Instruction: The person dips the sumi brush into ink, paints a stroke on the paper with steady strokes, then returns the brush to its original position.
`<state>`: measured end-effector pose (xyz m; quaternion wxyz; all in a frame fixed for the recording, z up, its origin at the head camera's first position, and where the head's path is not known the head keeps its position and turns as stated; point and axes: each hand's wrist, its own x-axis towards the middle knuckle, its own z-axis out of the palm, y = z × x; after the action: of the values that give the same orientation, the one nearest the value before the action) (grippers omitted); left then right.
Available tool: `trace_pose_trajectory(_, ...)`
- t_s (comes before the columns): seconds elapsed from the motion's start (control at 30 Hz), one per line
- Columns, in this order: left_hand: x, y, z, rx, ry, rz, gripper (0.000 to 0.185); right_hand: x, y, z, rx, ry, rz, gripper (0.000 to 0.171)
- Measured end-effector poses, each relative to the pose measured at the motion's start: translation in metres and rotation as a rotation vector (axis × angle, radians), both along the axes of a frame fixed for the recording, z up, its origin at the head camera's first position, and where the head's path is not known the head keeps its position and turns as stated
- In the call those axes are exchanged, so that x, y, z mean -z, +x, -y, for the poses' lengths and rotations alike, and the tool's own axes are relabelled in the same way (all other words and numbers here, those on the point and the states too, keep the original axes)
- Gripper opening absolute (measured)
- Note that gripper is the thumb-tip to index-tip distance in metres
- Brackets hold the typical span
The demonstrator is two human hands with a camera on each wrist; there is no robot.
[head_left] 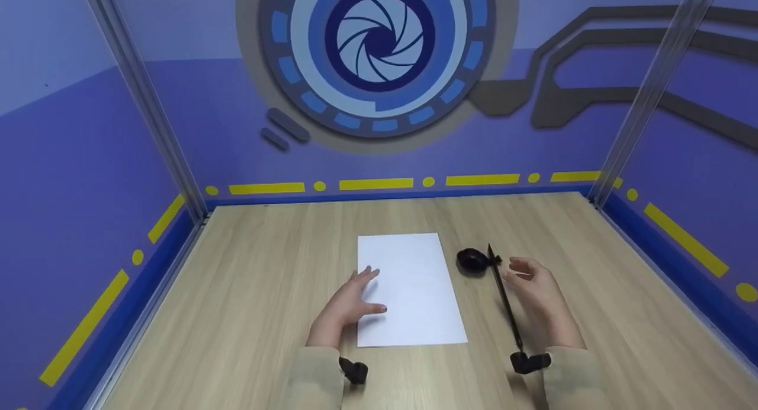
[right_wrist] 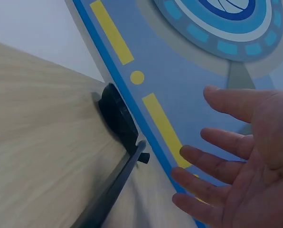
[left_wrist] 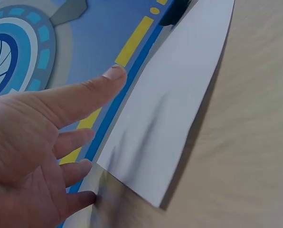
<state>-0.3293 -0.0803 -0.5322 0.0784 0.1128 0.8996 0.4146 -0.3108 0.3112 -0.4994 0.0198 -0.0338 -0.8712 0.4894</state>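
Observation:
A blank white sheet of paper lies on the wooden table, its long side running away from me. My left hand is over its left edge, fingers and thumb spread, casting a shadow on the sheet. To the right of the paper is a small round black dish with a short stub at its side. Across that stub rests a slim dark writing brush, pointed tip facing the back wall. My right hand is just right of the brush, fingers loosely bent and apart, with nothing held.
The wooden tabletop is bounded by a patterned blue back wall and side walls. Metal posts stand at the corners. Small black cameras are worn on both wrists, the right one overlapping the brush's near end in the head view.

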Motion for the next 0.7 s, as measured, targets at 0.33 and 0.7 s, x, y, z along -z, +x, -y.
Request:
trace_pose_trajectory(0.33,0.013,0.002,-0.001,0.025,-0.045,-0.034,0.081,0.014,0.000,-0.003,-0.026,0.087,0.063,0.060)
trace_pose_trajectory(0.7,0.017,0.004,0.003,0.028,-0.053,-0.038,0.076,0.023,-0.001,-0.001,-0.037,0.126,0.065,0.061)
